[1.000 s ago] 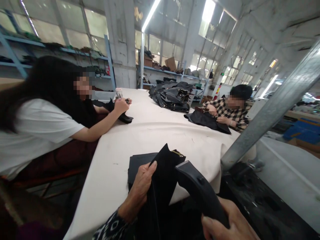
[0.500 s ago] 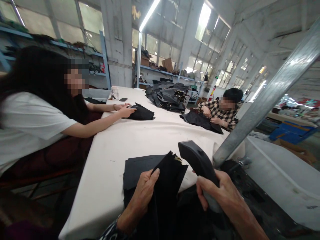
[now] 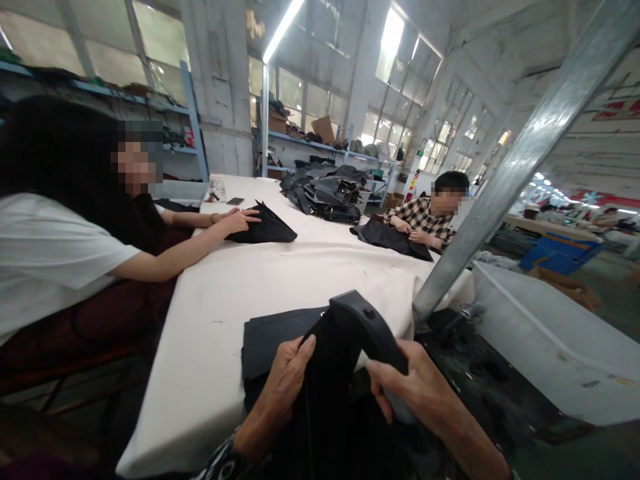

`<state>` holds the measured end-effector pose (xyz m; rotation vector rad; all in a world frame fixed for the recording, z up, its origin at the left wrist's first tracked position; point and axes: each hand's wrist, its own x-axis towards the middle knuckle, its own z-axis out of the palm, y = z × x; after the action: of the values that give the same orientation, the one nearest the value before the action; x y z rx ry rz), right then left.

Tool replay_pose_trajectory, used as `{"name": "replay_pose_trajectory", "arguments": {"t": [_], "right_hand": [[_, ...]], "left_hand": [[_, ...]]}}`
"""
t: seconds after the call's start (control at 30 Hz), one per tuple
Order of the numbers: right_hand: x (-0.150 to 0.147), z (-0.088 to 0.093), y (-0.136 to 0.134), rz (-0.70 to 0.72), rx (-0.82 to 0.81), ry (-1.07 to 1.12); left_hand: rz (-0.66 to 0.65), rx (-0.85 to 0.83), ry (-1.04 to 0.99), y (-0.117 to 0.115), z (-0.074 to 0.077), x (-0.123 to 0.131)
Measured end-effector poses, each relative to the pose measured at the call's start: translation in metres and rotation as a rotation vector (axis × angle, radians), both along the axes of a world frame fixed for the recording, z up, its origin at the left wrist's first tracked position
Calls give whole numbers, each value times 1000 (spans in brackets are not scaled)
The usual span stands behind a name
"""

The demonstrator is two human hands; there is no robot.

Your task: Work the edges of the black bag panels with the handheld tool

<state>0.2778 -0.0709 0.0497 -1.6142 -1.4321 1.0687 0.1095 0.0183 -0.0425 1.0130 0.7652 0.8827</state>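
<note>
My left hand (image 3: 287, 377) is closed on the upper edge of a black fabric piece (image 3: 327, 393), thumb on top. The fabric hangs down over the table's near edge in dark folds. In my right hand (image 3: 405, 380) is a black curved hand-held tool (image 3: 373, 327) with a grey lower part. The tool's wide head lies against the top edge of the fabric, covering part of it; its working end is hidden. Flat black pieces (image 3: 273, 333) lie on the table behind my left hand.
A white-covered table (image 3: 200, 353) spreads ahead, with a heap of black pieces (image 3: 325, 190) at the far end. Two people handle black pieces at left (image 3: 263, 223) and right (image 3: 393, 239). A slanted metal post (image 3: 500, 173) and a white bin (image 3: 540, 333) stand on my right.
My right hand has brought the tool left, from beside the fabric onto its top edge. My left hand keeps its hold. The person at left has shifted their black piece.
</note>
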Motion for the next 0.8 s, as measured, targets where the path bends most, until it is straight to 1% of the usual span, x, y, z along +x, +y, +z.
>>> {"name": "replay_pose_trajectory", "arguments": {"t": [0.07, 0.13, 0.23, 0.3, 0.37, 0.47, 0.53, 0.57, 0.63, 0.7, 0.8], "right_hand": [[11, 6, -3, -68, 53, -44], [24, 11, -11, -111, 71, -67], [40, 6, -29, -139, 6, 5], [48, -5, -40, -143, -37, 70], [52, -22, -48, -131, -62, 106], [55, -48, -53, -112, -90, 142], [54, -60, -53, -106, -104, 169], [52, -63, -52, -102, -110, 179], [47, -63, -49, -68, -116, 184], [40, -58, -44, -7, -109, 157], [27, -48, -34, 94, -103, 114]], "left_hand": [[56, -65, -10, 2, 0, -6], [78, -109, -39, 3, 0, -11], [81, -127, -58, 2, -1, -13], [80, -141, -59, 2, -3, -12], [77, -180, -88, 3, -4, -11], [74, -302, -165, 13, -5, -16], [92, -391, -172, 23, -7, -25], [99, -436, -159, 28, -8, -30], [78, -524, -130, 35, -12, -41], [41, -573, -121, 39, -18, -50], [55, -520, -128, 38, -26, -57]]}}
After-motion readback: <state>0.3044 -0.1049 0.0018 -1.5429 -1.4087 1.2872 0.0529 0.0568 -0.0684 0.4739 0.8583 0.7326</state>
